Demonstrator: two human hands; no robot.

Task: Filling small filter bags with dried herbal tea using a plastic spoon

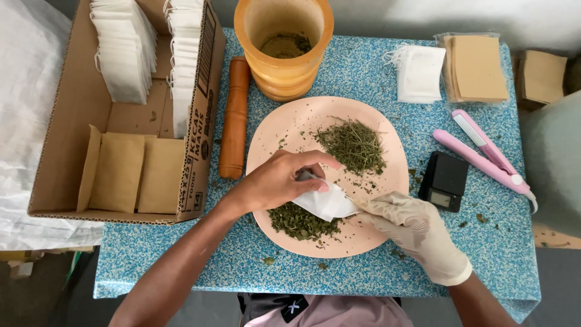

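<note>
The plate (387,151) is pink, the dried herbs (354,144) are green, the little bag (327,203) is white, the table (363,272) is speckled blue, and the box (72,121) is brown.

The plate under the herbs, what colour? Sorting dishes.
Pale peach-pink plate; the head view shows it.

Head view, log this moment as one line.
left hand: holds white filter bag | right hand: gloved, at bag mouth | peach plate: two dried herb piles
</note>
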